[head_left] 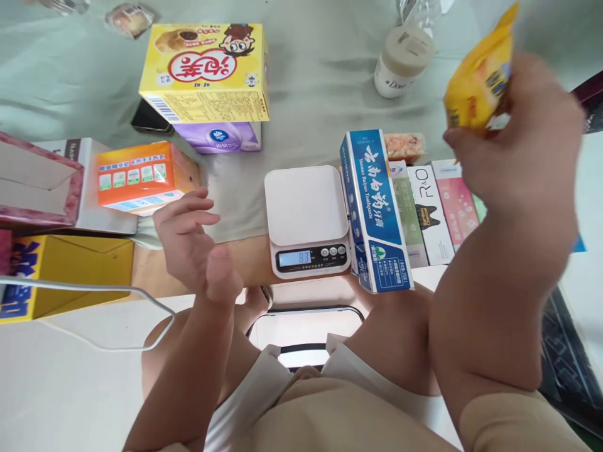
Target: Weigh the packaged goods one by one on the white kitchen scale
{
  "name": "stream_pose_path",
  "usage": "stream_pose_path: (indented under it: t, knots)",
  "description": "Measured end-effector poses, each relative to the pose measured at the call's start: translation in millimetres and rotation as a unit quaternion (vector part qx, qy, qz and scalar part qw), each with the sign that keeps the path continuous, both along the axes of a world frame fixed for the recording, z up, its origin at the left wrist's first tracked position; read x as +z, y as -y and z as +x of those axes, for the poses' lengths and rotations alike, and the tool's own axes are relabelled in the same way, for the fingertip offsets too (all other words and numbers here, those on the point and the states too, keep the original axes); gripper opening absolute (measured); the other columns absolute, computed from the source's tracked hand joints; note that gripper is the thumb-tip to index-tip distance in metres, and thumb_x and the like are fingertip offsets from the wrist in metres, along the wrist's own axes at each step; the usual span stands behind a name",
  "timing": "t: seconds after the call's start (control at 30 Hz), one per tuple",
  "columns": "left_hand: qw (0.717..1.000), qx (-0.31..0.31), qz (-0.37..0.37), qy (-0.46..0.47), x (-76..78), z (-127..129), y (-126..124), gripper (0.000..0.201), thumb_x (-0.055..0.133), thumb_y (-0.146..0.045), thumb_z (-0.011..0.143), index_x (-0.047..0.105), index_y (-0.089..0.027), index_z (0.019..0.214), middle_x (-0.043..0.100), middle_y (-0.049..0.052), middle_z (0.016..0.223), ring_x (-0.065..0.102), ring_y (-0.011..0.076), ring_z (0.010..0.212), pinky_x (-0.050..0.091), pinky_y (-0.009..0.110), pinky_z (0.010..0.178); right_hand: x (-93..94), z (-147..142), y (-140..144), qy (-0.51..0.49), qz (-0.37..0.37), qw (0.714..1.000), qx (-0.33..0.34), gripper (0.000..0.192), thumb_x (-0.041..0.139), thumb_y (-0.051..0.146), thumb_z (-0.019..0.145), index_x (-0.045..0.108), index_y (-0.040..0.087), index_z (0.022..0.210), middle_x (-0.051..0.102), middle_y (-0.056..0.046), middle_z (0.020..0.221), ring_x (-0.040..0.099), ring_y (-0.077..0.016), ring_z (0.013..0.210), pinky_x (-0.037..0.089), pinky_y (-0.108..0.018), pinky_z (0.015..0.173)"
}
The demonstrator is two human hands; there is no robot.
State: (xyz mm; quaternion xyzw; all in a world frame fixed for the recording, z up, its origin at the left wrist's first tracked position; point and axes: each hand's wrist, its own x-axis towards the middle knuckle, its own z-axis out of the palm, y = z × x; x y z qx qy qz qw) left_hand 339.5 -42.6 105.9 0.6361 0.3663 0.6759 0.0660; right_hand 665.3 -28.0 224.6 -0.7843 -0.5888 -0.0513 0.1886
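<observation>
Raised at the upper right, my right hand (522, 138) grips a small yellow packet (480, 78) with dark and red print. My left hand (191, 242) hovers palm-up beside the orange box (146, 176), fingers loosely curled and apart, holding nothing. Between the hands a white kitchen scale (306, 207) sits at the table's near edge with nothing on its plate; its display (294, 258) seems to read 83. Close along the scale's right side is a blue Yunnan Baiyao toothpaste box (377, 210).
A yellow snack box (202, 75) rests on a purple pack (221, 137). A Dove jar (402, 59) stands at the back right. Slim boxes (431, 213) line up right of the toothpaste. At left are a yellow box (85, 270) and a white cable (155, 301).
</observation>
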Motion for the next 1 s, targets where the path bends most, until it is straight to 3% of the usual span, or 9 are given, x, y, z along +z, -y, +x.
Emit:
stream_pose_path:
  t: [0.13, 0.27, 0.4, 0.53, 0.67, 0.83, 1.0]
  knots:
    - [0.999, -0.006, -0.042, -0.003, -8.1, 2, -4, 0.029, 0.061, -0.049, 0.083, 0.062, -0.024, 0.098, 0.059, 0.006, 0.098, 0.065, 0.0270, 0.102, 0.053, 0.056, 0.104, -19.4, 7, -17, -0.003, -0.108, 0.994, 0.016, 0.064, 0.061, 0.020, 0.089, 0.056, 0.021, 0.152, 0.065, -0.017, 0.144, 0.065, -0.0296, 0.132, 0.052, -0.041, 0.112]
    - [0.997, -0.009, -0.076, -0.007, -15.2, 3, -7, 0.032, 0.062, -0.050, 0.080, 0.059, -0.025, 0.100, 0.058, 0.006, 0.099, 0.065, 0.0287, 0.102, 0.054, 0.057, 0.101, -29.2, 15, -25, 0.010, -0.110, 0.993, 0.049, 0.063, 0.055, 0.015, 0.090, 0.056, 0.018, 0.153, 0.060, -0.016, 0.152, 0.059, -0.0269, 0.141, 0.045, -0.039, 0.122]
    - [0.997, -0.008, -0.075, 0.002, -17.3, 2, -8, 0.032, 0.059, -0.052, 0.080, 0.059, -0.027, 0.099, 0.057, 0.005, 0.097, 0.063, 0.0277, 0.098, 0.054, 0.057, 0.102, -39.5, 20, -30, -0.021, -0.139, 0.984, 0.107, 0.065, 0.043, 0.013, 0.093, 0.050, 0.017, 0.158, 0.047, -0.010, 0.166, 0.040, -0.0235, 0.159, 0.028, -0.040, 0.137]
    - [0.996, -0.006, -0.086, 0.000, -15.7, 2, -4, 0.031, 0.059, -0.053, 0.083, 0.058, -0.027, 0.100, 0.057, 0.006, 0.098, 0.064, 0.0288, 0.104, 0.054, 0.058, 0.104, -46.6, 16, -27, -0.035, -0.143, 0.982, 0.122, 0.063, 0.041, 0.013, 0.094, 0.051, 0.012, 0.157, 0.046, -0.011, 0.166, 0.045, -0.0223, 0.157, 0.034, -0.035, 0.135]
    - [0.994, -0.010, -0.104, -0.006, -13.9, 2, 1, 0.030, 0.059, -0.049, 0.084, 0.059, -0.028, 0.105, 0.060, 0.006, 0.103, 0.065, 0.0297, 0.109, 0.055, 0.056, 0.102, -51.0, 11, -24, -0.031, -0.108, 0.987, 0.116, 0.064, 0.042, 0.012, 0.094, 0.052, 0.016, 0.156, 0.049, -0.011, 0.164, 0.049, -0.0186, 0.154, 0.035, -0.033, 0.133]
    - [0.995, -0.004, -0.100, 0.010, -12.7, 2, -1, 0.032, 0.060, -0.054, 0.083, 0.057, -0.027, 0.100, 0.057, 0.006, 0.099, 0.063, 0.0289, 0.106, 0.055, 0.057, 0.102, -48.8, 15, -25, -0.020, -0.101, 0.988, 0.113, 0.069, 0.052, 0.013, 0.089, 0.049, 0.017, 0.159, 0.048, -0.011, 0.165, 0.048, -0.0214, 0.155, 0.037, -0.035, 0.132]
    - [0.993, -0.006, -0.112, 0.017, -6.2, -2, 0, 0.032, 0.061, -0.055, 0.086, 0.057, -0.026, 0.099, 0.057, 0.006, 0.100, 0.063, 0.0278, 0.109, 0.054, 0.055, 0.106, -21.7, 2, -9, 0.006, -0.074, 0.993, 0.094, 0.069, 0.055, 0.016, 0.088, 0.050, 0.021, 0.157, 0.051, -0.014, 0.162, 0.051, -0.0262, 0.153, 0.043, -0.042, 0.128]
